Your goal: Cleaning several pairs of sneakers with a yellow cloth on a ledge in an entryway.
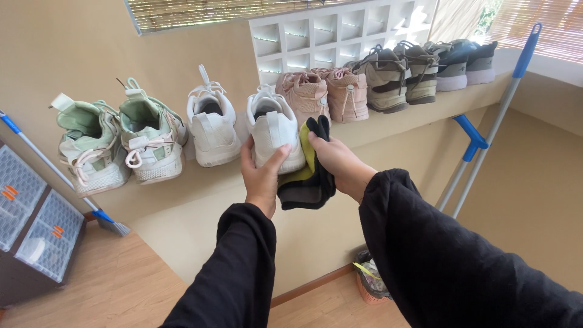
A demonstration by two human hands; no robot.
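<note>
A dark sock with yellow trim (308,176) sits mid-frame, long axis upright, toe end pointing up. The right hand (337,161) pinches it; the left hand (262,177) grips a white sneaker (276,132) on the ledge (388,124).

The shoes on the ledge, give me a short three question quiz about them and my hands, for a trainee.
1. True or false: the left hand grips the white mesh sneaker.
2. Which pair stands leftmost on the beige ledge: A) pink high-top shoes, B) mint green lace-up sneakers, C) grey and black sneakers?
3. What does the right hand hold?

Key: 1 true. 2 B. 3 a black and yellow-green folded cloth, pressed against the sneaker's side.
</note>
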